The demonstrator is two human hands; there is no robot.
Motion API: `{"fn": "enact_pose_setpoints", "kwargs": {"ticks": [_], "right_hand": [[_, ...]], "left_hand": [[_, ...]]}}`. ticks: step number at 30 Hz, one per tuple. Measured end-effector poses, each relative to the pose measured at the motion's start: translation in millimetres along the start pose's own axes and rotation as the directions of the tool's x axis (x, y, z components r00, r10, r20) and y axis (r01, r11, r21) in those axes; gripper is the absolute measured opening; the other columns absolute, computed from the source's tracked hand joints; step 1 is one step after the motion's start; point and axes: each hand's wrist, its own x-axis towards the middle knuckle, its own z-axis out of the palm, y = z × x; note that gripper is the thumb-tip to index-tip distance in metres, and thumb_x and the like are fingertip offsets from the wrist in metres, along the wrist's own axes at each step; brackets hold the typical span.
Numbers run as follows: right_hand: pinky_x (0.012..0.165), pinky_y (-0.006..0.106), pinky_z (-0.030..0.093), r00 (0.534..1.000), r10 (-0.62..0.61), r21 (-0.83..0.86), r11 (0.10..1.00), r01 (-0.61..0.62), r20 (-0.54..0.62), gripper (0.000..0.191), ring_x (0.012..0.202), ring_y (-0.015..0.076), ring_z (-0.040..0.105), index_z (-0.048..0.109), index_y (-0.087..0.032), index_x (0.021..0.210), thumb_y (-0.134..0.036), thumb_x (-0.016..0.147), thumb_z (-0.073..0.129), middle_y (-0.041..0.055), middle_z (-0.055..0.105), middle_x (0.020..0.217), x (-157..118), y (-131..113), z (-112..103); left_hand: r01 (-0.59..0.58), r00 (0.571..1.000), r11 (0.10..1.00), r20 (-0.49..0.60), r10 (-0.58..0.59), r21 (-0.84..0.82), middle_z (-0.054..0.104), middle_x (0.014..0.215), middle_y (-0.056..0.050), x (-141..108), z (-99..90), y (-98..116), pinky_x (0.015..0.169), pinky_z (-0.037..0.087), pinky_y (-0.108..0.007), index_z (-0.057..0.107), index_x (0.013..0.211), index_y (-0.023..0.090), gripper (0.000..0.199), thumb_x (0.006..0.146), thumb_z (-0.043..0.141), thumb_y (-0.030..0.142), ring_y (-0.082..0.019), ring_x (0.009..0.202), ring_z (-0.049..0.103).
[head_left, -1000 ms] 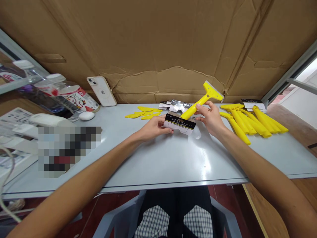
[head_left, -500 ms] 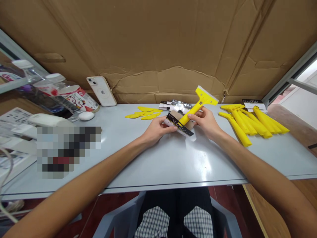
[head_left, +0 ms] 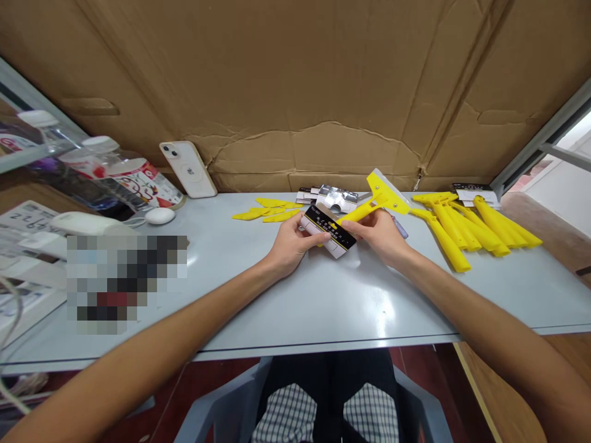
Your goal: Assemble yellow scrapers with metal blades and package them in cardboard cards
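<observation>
My left hand (head_left: pixel 287 246) is closed on a black and white card (head_left: pixel 329 231), pinching its left side between thumb and fingers. The card lies across the handle of a yellow scraper (head_left: pixel 385 192), whose wide head points up and to the right. My right hand (head_left: pixel 385 237) is closed around the scraper's handle close to the card's right end. Behind both hands lie packaged cards with shiny wrapping (head_left: pixel 337 198). Several flat yellow pieces (head_left: pixel 272 210) are on the table to the left. Several yellow handles (head_left: pixel 450 227) lie in a pile to the right.
A white phone (head_left: pixel 188 170) leans on the cardboard wall (head_left: pixel 295 74) at the back left. Near it are a white mouse (head_left: pixel 159 215), plastic bottles (head_left: pixel 143 178) and a blurred patch. Another card (head_left: pixel 475 195) lies behind the handle pile. The table's front edge (head_left: pixel 323 352) runs above my lap.
The card has turned so that its printed face shows more fully. The scraper's head has tilted lower and to the right, and my right hand has shifted slightly with it.
</observation>
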Motion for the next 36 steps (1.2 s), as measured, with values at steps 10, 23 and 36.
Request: {"fn": "enact_pose_setpoints", "kwargs": {"ticks": [10,23,36], "right_hand": [[0.063,0.030,0.054,0.955,0.047,0.301,0.953,0.046,-0.293,0.046,0.079,0.0182,0.068,0.056,-0.030,0.104,-0.041,0.074,0.089,-0.0013,0.074,0.097,19.8,-19.1,-28.1],[0.067,0.034,0.057,0.995,0.000,-0.068,0.998,-0.006,-0.097,0.042,0.083,0.0221,0.073,0.069,-0.025,0.095,-0.055,0.075,0.090,0.0040,0.079,0.095,5.9,5.4,-4.3],[0.076,0.036,0.060,0.985,0.005,-0.141,0.990,0.019,0.170,0.039,0.093,0.0251,0.074,0.083,-0.023,0.096,-0.060,0.093,0.074,0.0059,0.081,0.098,0.3,6.7,1.1]], "left_hand": [[0.148,0.989,0.968,0.004,-0.151,-0.203,0.078,0.110,-0.006,0.5,2.7,2.5,0.094,0.061,-0.045,0.064,0.114,0.021,0.070,0.058,0.104,0.023,-0.027,0.102,0.075],[0.200,0.974,0.977,0.120,-0.190,-0.079,0.081,0.113,-0.010,-6.6,5.9,11.2,0.096,0.060,-0.043,0.073,0.116,0.017,0.063,0.063,0.103,0.035,-0.030,0.104,0.077],[0.157,0.987,0.984,-0.017,-0.159,-0.087,0.080,0.109,-0.007,-4.3,6.0,14.0,0.095,0.063,-0.044,0.065,0.135,0.022,0.090,0.054,0.104,0.024,-0.030,0.101,0.078]]}}
